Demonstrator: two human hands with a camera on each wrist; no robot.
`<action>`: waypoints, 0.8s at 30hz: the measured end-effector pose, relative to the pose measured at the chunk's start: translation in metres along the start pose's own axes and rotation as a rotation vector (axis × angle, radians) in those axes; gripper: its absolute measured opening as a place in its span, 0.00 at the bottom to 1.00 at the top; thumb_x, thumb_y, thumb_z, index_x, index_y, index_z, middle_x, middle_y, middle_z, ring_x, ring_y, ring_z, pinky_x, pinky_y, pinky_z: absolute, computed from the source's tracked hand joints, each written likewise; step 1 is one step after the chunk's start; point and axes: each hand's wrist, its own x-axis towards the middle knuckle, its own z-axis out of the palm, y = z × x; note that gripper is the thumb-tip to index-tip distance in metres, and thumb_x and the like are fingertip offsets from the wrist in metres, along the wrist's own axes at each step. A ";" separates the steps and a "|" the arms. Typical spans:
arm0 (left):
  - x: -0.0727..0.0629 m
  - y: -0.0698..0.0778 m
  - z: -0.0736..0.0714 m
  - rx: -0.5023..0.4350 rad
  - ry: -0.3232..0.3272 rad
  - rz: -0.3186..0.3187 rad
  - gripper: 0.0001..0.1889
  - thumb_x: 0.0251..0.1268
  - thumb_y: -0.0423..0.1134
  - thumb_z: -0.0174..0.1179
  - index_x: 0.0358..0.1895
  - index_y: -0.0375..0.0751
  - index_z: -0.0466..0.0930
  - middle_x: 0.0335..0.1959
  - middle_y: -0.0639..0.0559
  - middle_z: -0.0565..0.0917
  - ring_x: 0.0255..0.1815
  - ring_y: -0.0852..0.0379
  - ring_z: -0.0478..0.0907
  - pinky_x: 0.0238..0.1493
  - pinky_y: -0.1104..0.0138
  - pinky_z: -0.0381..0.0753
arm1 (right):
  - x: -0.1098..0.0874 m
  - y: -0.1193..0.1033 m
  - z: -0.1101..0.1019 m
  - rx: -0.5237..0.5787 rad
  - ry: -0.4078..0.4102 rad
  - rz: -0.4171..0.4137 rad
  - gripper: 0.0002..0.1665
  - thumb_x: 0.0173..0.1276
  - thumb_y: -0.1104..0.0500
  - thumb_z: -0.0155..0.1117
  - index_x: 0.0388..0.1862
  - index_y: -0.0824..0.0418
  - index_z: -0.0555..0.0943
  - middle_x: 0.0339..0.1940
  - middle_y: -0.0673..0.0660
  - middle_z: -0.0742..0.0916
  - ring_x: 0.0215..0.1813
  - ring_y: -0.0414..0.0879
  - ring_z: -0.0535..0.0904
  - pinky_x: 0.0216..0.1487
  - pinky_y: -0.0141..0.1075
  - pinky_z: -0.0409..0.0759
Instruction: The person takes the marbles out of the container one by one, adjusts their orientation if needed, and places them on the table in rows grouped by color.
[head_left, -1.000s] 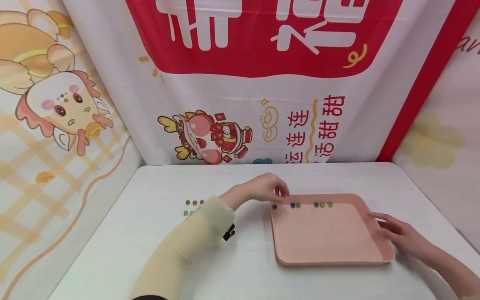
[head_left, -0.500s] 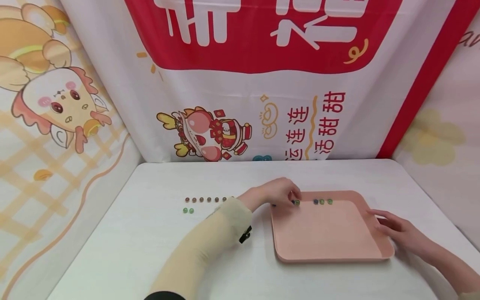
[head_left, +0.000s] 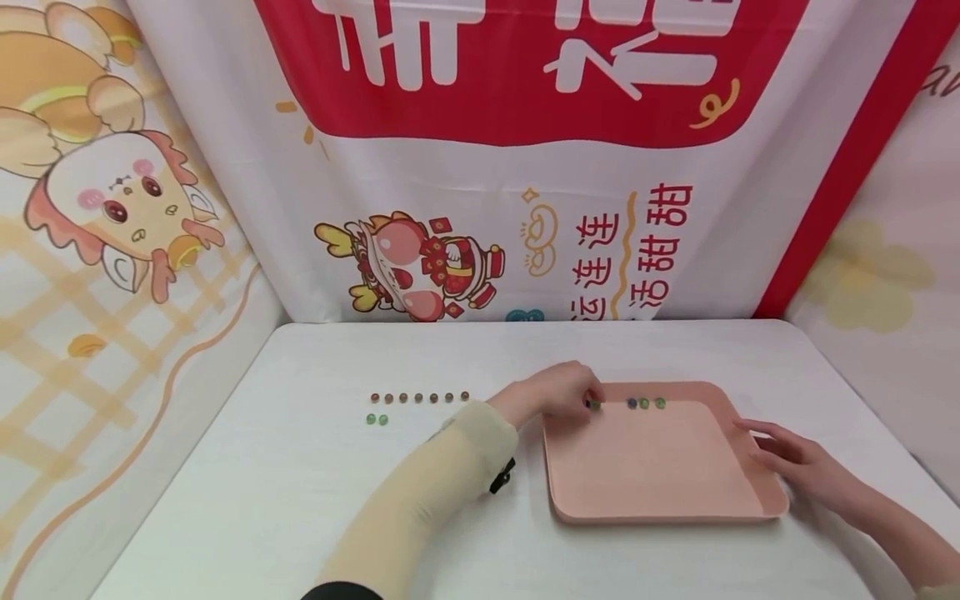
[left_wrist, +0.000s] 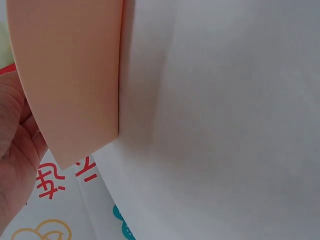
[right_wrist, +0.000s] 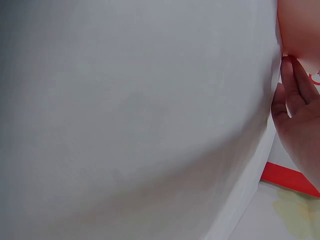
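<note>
My left hand [head_left: 562, 389] reaches over the far left corner of the pink tray [head_left: 660, 475], fingers bent down beside a green marble [head_left: 596, 406] and a partly covered blue one. Its fingertips are hidden, so a marble between them cannot be made out. In the left wrist view, the tray wall [left_wrist: 70, 75] covers part of the hand [left_wrist: 15, 150]. Farther right along the far wall lie a blue marble [head_left: 632, 404] and two green marbles [head_left: 660, 403]. My right hand [head_left: 798, 467] rests at the tray's right rim, its fingers fairly straight in the right wrist view.
Left of the tray, a row of several brown marbles [head_left: 418, 398] lies on the white table [head_left: 315, 500], with two green marbles [head_left: 377, 419] in front. A printed cloth [head_left: 420, 183] hangs behind the table's far edge.
My left hand has moved right and lower, from the tray's far left corner to the blue and green marbles, uncovering more of the brown row. The right hand stays at the rim.
</note>
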 end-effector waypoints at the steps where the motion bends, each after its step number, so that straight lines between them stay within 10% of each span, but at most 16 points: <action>1: 0.001 0.000 0.001 -0.003 0.000 -0.004 0.14 0.60 0.34 0.67 0.50 0.48 0.86 0.40 0.60 0.82 0.39 0.64 0.74 0.45 0.75 0.73 | 0.000 0.000 0.000 -0.001 0.000 0.009 0.29 0.75 0.57 0.55 0.70 0.66 0.65 0.57 0.32 0.75 0.50 0.19 0.70 0.45 0.24 0.75; 6: 0.004 0.002 0.005 0.012 0.000 -0.005 0.13 0.61 0.32 0.66 0.49 0.47 0.85 0.38 0.61 0.81 0.39 0.64 0.74 0.45 0.76 0.72 | -0.001 0.001 0.002 -0.020 0.007 0.022 0.29 0.75 0.57 0.55 0.71 0.66 0.65 0.61 0.46 0.78 0.50 0.19 0.70 0.45 0.24 0.75; 13: 0.003 0.007 0.008 0.135 0.009 0.011 0.09 0.66 0.36 0.63 0.47 0.48 0.85 0.36 0.61 0.80 0.38 0.64 0.73 0.47 0.75 0.72 | -0.001 0.002 0.002 -0.009 0.017 -0.007 0.29 0.75 0.56 0.56 0.70 0.65 0.66 0.56 0.29 0.75 0.51 0.20 0.70 0.45 0.23 0.74; 24: 0.001 0.003 0.011 0.151 0.017 0.047 0.07 0.65 0.34 0.62 0.41 0.49 0.86 0.35 0.59 0.81 0.36 0.64 0.73 0.44 0.76 0.72 | -0.002 -0.001 0.001 0.000 0.011 0.001 0.29 0.75 0.57 0.56 0.71 0.65 0.65 0.56 0.28 0.74 0.51 0.18 0.70 0.45 0.24 0.75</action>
